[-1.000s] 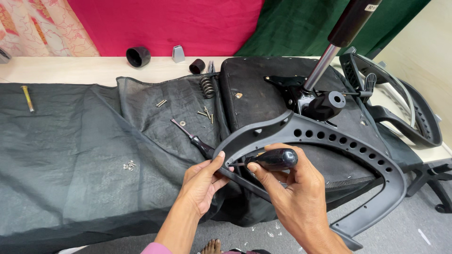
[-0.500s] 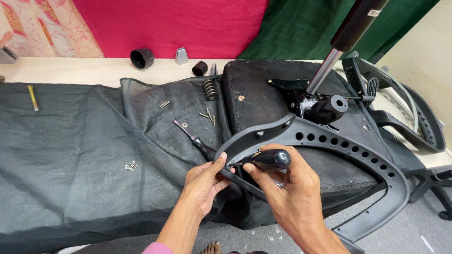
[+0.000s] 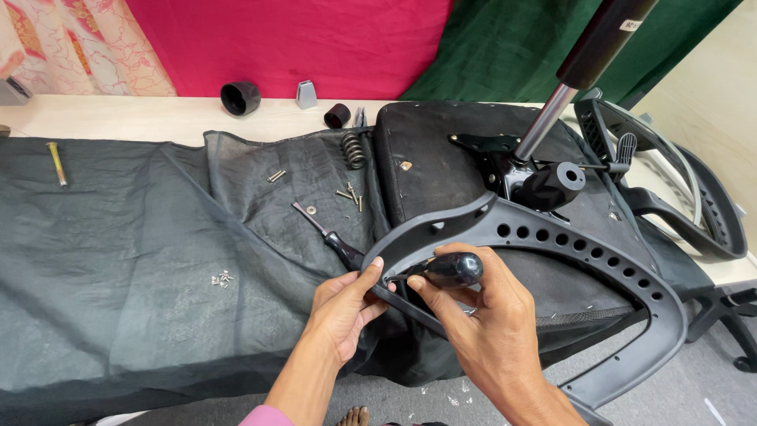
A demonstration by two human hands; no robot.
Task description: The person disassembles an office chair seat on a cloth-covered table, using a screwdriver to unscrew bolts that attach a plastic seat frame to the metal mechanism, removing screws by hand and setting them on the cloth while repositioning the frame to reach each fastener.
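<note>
Black cup at 11 o'clock on tabletop. Coil spring at 12, loose screws just below. Long bolt at 10. Gas cylinder at 1.

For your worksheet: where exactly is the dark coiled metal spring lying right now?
In the head view, the dark coiled metal spring lies left of the black seat base, just below the small black cap.

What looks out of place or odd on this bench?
Loose hardware is scattered on the dark mesh cloth: a cluster of small screws, bolts near a coil spring, and a second screwdriver lying unused. Nothing looks broken.
</note>
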